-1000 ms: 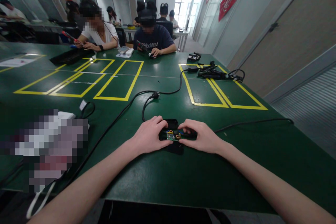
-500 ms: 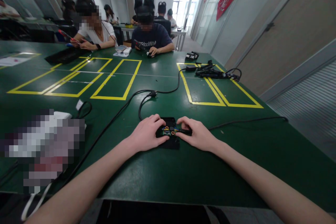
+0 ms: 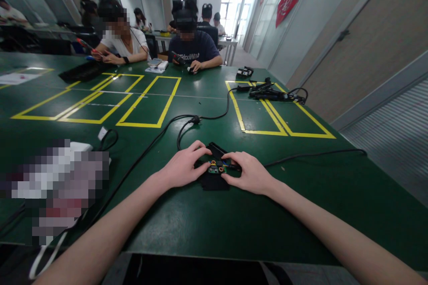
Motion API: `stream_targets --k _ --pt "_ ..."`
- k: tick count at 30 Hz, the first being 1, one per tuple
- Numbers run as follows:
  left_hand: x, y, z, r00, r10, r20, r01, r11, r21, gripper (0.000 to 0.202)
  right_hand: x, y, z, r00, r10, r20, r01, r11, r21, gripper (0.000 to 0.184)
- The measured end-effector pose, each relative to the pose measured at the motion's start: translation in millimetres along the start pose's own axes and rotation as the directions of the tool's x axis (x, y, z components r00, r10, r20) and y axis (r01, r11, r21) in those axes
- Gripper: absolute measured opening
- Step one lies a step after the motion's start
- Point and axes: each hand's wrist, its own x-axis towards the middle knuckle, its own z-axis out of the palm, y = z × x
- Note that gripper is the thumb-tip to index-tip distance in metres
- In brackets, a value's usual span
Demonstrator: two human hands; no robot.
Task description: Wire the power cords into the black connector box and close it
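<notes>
A small green circuit board (image 3: 213,170) with copper ring coils lies between my two hands over the table. My left hand (image 3: 182,165) pinches its left end and the black lead there, thumb on the near side. With thumb and index finger, my right hand (image 3: 252,173) grips the board's right end, where a black cable enters; the palm hides part of that cable. Behind the board a black plastic case half (image 3: 216,149) stands at a slant. Under and in front of it lies a flat black piece (image 3: 216,183).
A black power cable with a plug (image 3: 195,120) runs across the green table (image 3: 187,227). Bundled black cables (image 3: 274,93) lie at the far right, near yellow tape rectangles (image 3: 140,125). Blurred-out items sit at left. Two people work across the table.
The black case half has turned from square to slanted behind the board. My left thumb has shifted up onto the board's left end. My right fingers have closed in around its right end.
</notes>
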Motion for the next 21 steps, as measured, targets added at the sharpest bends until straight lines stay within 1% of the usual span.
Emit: stream_targets --k 2,6,9,15,17,21 --pt "0 -2 -1.4 1.000 -0.005 0.024 0.005 1.000 0.007 0.024 1 0 -1 1.000 -0.013 -0.003 0.013 1.000 -0.025 0.035" --pt "0 -2 -0.8 0.998 -0.046 0.052 0.044 0.998 0.043 0.038 1 4 -2 0.999 -0.050 -0.016 0.049 0.998 -0.036 0.037" --pt "0 -1 1.0 0.997 -0.058 0.057 0.054 0.996 0.077 0.042 0 5 -2 0.997 -0.079 -0.019 0.078 0.996 -0.031 0.037" --pt "3 4 6.8 0.995 -0.083 0.063 0.064 0.964 0.257 0.054 2 -3 -2 0.996 -0.084 -0.014 0.082 0.994 -0.068 0.035" --pt "4 5 8.7 0.994 -0.092 0.064 0.070 0.955 0.287 0.051 2 -6 1 0.997 -0.070 -0.043 0.067 0.995 -0.079 0.032" --pt "4 2 8.9 0.996 -0.078 0.034 0.067 0.967 0.246 0.040 3 -7 7 0.993 -0.041 -0.111 0.032 0.996 -0.079 0.029"
